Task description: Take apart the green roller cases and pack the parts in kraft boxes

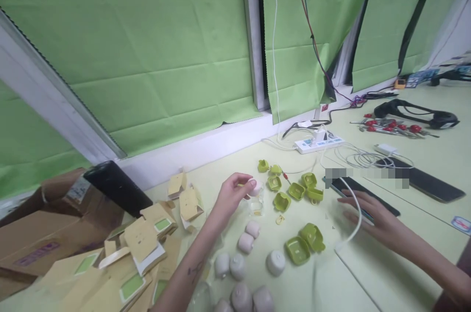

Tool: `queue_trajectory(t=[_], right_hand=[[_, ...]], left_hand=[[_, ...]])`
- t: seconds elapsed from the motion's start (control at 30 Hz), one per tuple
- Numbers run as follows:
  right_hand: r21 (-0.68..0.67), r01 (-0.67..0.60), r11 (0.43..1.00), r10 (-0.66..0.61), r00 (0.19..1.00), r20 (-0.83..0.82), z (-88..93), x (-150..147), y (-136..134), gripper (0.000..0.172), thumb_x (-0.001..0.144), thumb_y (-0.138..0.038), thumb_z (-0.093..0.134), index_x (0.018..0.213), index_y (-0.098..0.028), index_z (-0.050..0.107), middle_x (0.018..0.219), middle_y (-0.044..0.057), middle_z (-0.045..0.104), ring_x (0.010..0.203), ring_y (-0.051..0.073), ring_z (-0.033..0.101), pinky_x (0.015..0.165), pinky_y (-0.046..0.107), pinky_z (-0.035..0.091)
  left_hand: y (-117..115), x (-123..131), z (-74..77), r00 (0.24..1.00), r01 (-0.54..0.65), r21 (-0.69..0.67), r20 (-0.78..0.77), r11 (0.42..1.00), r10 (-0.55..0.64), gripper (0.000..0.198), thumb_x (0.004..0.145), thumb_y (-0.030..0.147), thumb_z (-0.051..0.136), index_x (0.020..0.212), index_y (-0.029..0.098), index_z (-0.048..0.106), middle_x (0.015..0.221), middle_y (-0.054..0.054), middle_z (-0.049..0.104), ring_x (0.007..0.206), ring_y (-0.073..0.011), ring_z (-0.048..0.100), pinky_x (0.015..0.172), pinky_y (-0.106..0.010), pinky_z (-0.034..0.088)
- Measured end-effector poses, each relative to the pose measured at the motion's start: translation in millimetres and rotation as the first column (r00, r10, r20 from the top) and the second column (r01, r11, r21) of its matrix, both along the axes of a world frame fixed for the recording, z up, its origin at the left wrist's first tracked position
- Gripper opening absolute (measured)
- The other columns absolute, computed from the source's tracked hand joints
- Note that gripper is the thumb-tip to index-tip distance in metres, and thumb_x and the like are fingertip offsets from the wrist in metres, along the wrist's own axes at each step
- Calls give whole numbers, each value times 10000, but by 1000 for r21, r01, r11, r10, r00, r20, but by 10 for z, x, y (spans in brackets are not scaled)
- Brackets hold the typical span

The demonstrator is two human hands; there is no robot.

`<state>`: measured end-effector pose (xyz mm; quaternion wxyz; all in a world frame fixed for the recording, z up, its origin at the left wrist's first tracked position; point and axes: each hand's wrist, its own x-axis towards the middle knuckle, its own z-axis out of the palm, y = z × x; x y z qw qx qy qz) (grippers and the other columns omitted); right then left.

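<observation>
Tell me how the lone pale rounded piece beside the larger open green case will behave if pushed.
The pale rounded piece would probably roll if knocked onto its side, given its curved wall. Its smooth-looking surface may make it a little slippery.

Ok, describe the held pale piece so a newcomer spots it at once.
On the table, go right from the tan boxes to the left hand. The small pale piece is pinched there. Similar rounded pieces rest on the table; only this one is held.
</observation>
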<state>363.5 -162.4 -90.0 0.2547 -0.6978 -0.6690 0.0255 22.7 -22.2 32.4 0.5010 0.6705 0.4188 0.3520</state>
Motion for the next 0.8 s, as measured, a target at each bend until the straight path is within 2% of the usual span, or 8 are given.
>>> queue_trajectory(t=[0.13, 0.27, 0.4, 0.5, 0.57, 0.63, 0.7, 0.8], right_hand=[[-47, 2, 999, -6, 997, -82, 124, -191, -228, 294, 867, -360, 420, 963, -253, 676, 1116, 90, 661, 967, 276, 647, 772, 390, 544], [-165, -21, 986, 6, 996, -91, 270, -358, -292, 250, 831, -293, 417, 825, -256, 664, 880, 57, 701, 707, 225, 666, 594, 327, 529], [5, 38, 999, -38, 999, -13, 506, -590, -157, 229, 839, -267, 404, 824, -250, 631, 878, 52, 678, 694, 212, 644, 603, 330, 498], [63, -171, 983, 169, 985, 34, 759, -802, 62, 233, 852, -208, 396, 873, -231, 627, 912, 69, 662, 819, 220, 634, 720, 341, 489], [-37, -383, 923, 384, 921, 68, 912, -954, 238, 261, 845, -142, 379, 877, -211, 629, 941, 75, 651, 883, 212, 618, 758, 326, 476], [-113, -482, 869, 491, 868, 73, 1005, -1096, 417, 272, 823, -100, 386, 869, -205, 633, 948, 56, 652, 840, 174, 620, 707, 271, 472], [-173, -527, 832, 545, 835, 80, 1020, -1212, 580, 261, 792, -85, 427, 851, -211, 647, 913, 29, 670, 740, 142, 624, 619, 228, 449], [-307, -570, 762, 626, 770, 125, 922, -1331, 763, 210, 697, -66, 532, 721, -219, 675, 690, -14, 675, 556, 130, 593, 501, 211, 367]], left_hand=[[31, 148, -189, 992, 66, 54, -115, 996, -59, 291, 777, 395, 564, 936, 152, 580, 953, -72, 662, 771, -163, 627, 657, -273, 502], [-3, 335, -465, 937, 167, 133, -329, 977, -116, 202, 753, 332, 586, 896, 190, 603, 944, -53, 666, 835, -205, 618, 740, -331, 481], [-107, 449, -638, 836, 293, 218, -530, 931, -139, 141, 677, 300, 681, 764, 207, 621, 824, -46, 662, 948, -284, 548, 812, -395, 431], [-172, 419, -607, 788, 351, 275, -604, 895, -123, 222, 727, 345, 648, 891, 199, 617, 936, -69, 652, 1024, -291, 487, 850, -402, 410], [-237, 360, -534, 775, 353, 320, -627, 879, -83, 237, 816, 326, 537, 998, 183, 588, 1041, -86, 619, 1058, -279, 452, 875, -404, 394], [-353, 310, -476, 766, 362, 355, -641, 862, -58, 224, 865, 282, 442, 1007, 178, 579, 1042, -82, 606, 1042, -261, 444, 878, -399, 386], [-530, 302, -488, 747, 419, 361, -658, 833, -90, 203, 866, 291, 447, 933, 190, 609, 965, -58, 622, 988, -246, 462, 863, -383, 392], [-840, 385, -650, 708, 531, 352, -683, 771, -176, 212, 784, 359, 594, 872, 177, 657, 977, -79, 630, 1017, -276, 462, 895, -404, 380]])
